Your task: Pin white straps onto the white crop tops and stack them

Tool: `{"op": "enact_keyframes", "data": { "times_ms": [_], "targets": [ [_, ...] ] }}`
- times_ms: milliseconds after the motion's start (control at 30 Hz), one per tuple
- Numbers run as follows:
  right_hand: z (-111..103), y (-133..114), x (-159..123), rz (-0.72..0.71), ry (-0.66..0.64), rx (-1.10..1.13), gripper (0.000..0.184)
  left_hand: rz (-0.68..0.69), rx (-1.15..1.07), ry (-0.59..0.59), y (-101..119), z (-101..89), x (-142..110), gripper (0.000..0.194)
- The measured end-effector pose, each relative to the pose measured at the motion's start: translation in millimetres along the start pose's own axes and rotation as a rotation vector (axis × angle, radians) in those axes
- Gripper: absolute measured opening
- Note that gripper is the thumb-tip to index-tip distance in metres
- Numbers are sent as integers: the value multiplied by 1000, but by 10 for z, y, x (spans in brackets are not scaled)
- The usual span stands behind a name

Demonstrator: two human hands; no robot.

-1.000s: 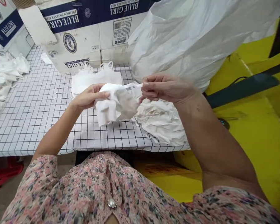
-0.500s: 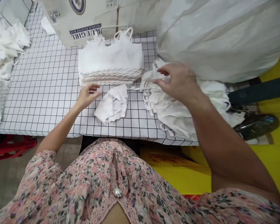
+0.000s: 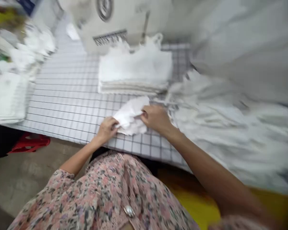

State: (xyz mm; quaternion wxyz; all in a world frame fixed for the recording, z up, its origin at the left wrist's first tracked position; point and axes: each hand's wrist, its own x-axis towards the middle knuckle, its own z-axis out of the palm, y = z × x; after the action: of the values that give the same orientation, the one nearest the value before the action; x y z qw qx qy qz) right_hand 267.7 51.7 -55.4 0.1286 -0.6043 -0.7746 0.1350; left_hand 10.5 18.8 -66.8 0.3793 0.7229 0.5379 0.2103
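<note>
At the near edge of the grid-lined table (image 3: 62, 105), I'm watching the left hand (image 3: 107, 129) and right hand (image 3: 156, 118) pressing a white cloth (image 3: 132, 116) together, with open table leftward and the carton (image 3: 109, 37) print too blurred to read.

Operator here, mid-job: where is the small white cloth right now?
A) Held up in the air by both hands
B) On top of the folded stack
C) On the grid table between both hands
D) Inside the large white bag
C: the white cloth lies on the grid table, with the left hand and right hand at either side of it.

Grid-lined table cover (image 3: 62, 105), cardboard box (image 3: 124, 19), white sack (image 3: 242, 41)
</note>
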Motion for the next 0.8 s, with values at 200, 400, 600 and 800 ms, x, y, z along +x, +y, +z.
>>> {"op": "enact_keyframes", "data": {
  "times_ms": [200,400,600,800],
  "targets": [
    [-119,281,-81,63,131,617,19,-95,-108,119,-132,-110,75,18],
    [-421,365,-147,-187,-81,543,20,-192,-279,150,-243,-286,176,19],
    [-459,370,-203,-365,95,339,18,-190,-346,145,-189,-470,234,14],
    [-816,-140,-175,-398,118,644,18,87,-504,50,312,-405,201,23]
  ]
}}
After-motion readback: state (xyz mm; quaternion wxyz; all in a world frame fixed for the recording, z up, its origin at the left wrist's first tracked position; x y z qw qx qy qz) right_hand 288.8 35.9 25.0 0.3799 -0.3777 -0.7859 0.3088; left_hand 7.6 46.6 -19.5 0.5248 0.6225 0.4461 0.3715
